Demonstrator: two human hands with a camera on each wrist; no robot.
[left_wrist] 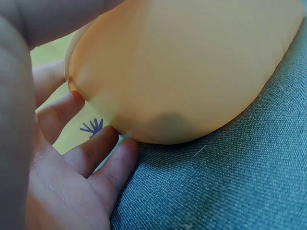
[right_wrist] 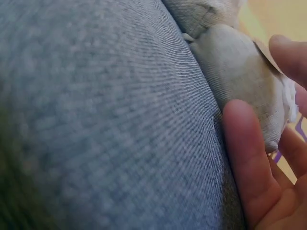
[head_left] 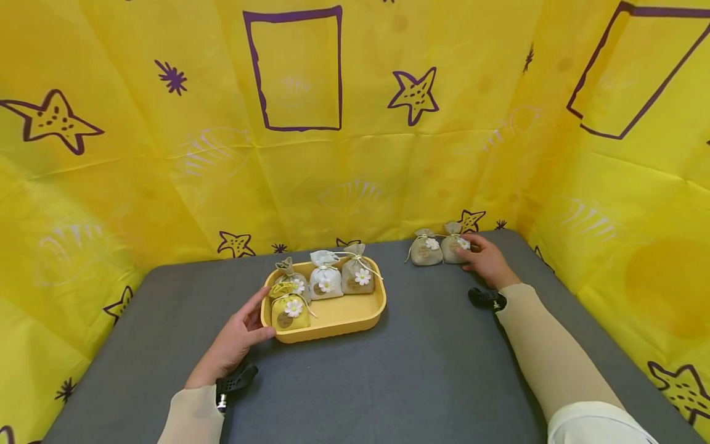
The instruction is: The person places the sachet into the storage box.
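Note:
A yellow oval tray [head_left: 345, 311] stands on the table and holds a yellow drawstring sachet [head_left: 290, 311], a white one [head_left: 325, 277] and two greyish-beige ones, all with daisy trims. My left hand [head_left: 242, 336] grips the tray's left end, thumb at the front and fingers along the outer wall, as the left wrist view shows. Two beige sachets stand side by side at the back right. At the outer beige sachet [head_left: 452, 250], my right hand [head_left: 488, 259] reaches round its right side, fingers spread. In the right wrist view one fingertip [right_wrist: 240, 112] lies right at the sachet's edge.
The inner beige sachet [head_left: 426, 251] stands against its neighbour, near the yellow printed curtain [head_left: 355, 185] behind the table. Grey cloth covers the tabletop [head_left: 421, 370]. A curtain side also runs along the right edge.

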